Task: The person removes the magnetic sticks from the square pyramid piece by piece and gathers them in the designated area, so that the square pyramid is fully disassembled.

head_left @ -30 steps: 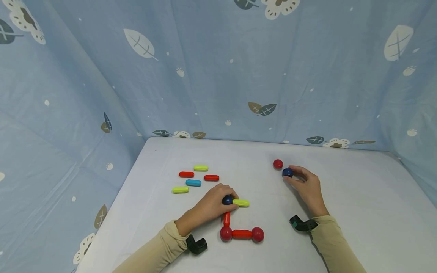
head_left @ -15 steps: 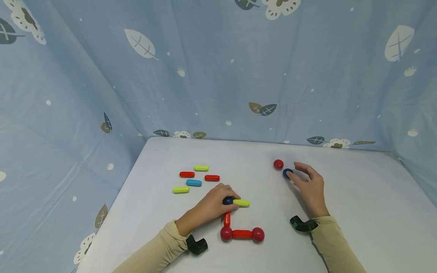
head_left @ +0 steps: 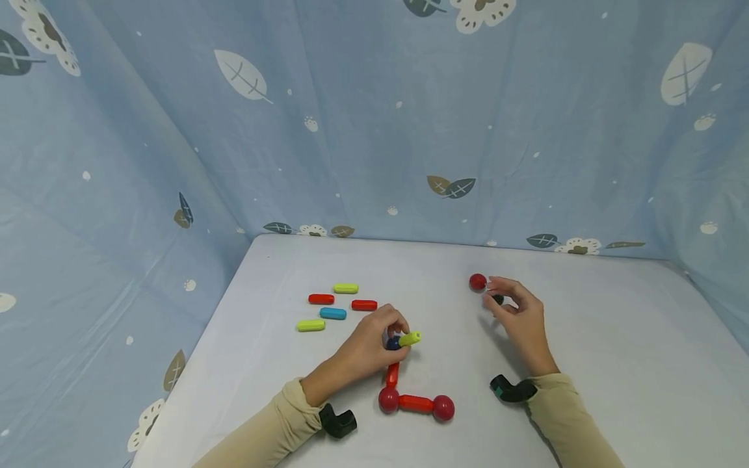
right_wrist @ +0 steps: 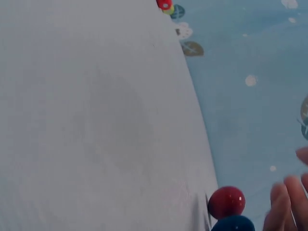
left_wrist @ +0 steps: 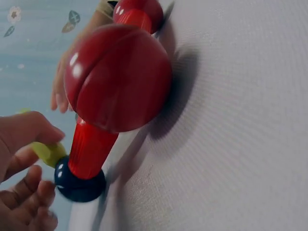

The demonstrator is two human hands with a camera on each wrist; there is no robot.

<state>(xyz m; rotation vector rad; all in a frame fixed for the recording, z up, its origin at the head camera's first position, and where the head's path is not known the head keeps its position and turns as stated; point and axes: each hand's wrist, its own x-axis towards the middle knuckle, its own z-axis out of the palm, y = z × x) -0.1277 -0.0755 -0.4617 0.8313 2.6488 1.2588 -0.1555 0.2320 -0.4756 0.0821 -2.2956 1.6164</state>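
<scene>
My left hand (head_left: pixel 370 339) pinches a yellow-green rod (head_left: pixel 411 338) close to a dark blue ball (left_wrist: pixel 79 180). The rod tilts up. From that ball a red rod (head_left: pixel 393 375) runs to a red ball (head_left: pixel 389 400), which joins through another red rod (head_left: pixel 416 403) to a second red ball (head_left: pixel 443 408). My right hand (head_left: pixel 523 322) hovers over a loose blue ball (head_left: pixel 498 299), thumb and fingers apart; the right wrist view shows a gap between fingers and blue ball (right_wrist: pixel 234 224). A loose red ball (head_left: pixel 477 281) lies just beyond it.
On the left half of the white table (head_left: pixel 269 390) lie several loose rods: a blue rod (head_left: pixel 333 313), a red rod (head_left: pixel 364 305) and yellow-green ones. A patterned blue curtain (head_left: pixel 374 130) stands behind the table. Black wrist devices (head_left: pixel 338 422) sit at both cuffs.
My right hand has let go of the loose blue ball and shifted left above it. My left hand has tipped the yellow-green rod upward, and the joined red pieces have turned slightly.
</scene>
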